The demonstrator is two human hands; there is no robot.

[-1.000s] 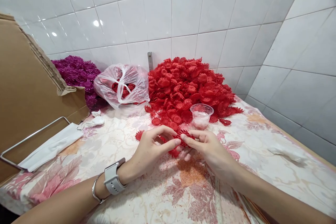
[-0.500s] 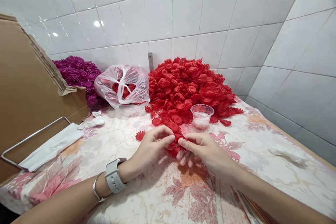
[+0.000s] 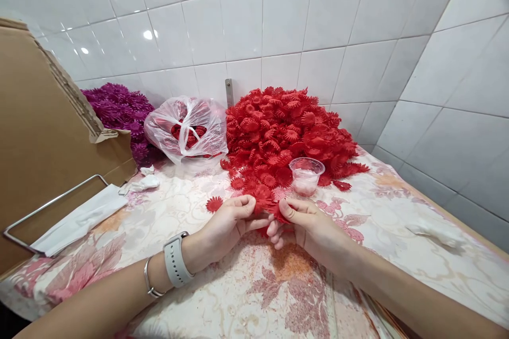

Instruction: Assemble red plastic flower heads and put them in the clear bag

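Between my two hands is a red fabric flower piece (image 3: 274, 210) with a notched edge, stretched out low over the table. My left hand (image 3: 222, 225), with a watch and bracelet on its wrist, pinches the left side of it between thumb and forefinger. On the right side, my right hand (image 3: 318, 228) grips it under the thumb, its other fingers curled below. Just beyond rises a large pile of red fabric flowers (image 3: 278, 137). A loose red flower (image 3: 214, 204) lies left of my left hand. How many layers I hold is unclear.
A clear plastic cup (image 3: 306, 176) with whitish contents stands before the pile. Further left are a plastic bag (image 3: 167, 140) of red pieces, purple flowers (image 3: 115, 108) and a cardboard box (image 3: 47, 132). Crumpled white plastic (image 3: 433, 234) lies right on the patterned tablecloth (image 3: 191, 296).
My hands have moved slightly apart, and the red piece between them now shows wider and flatter. The left fingers have shifted a little left and opened out below.
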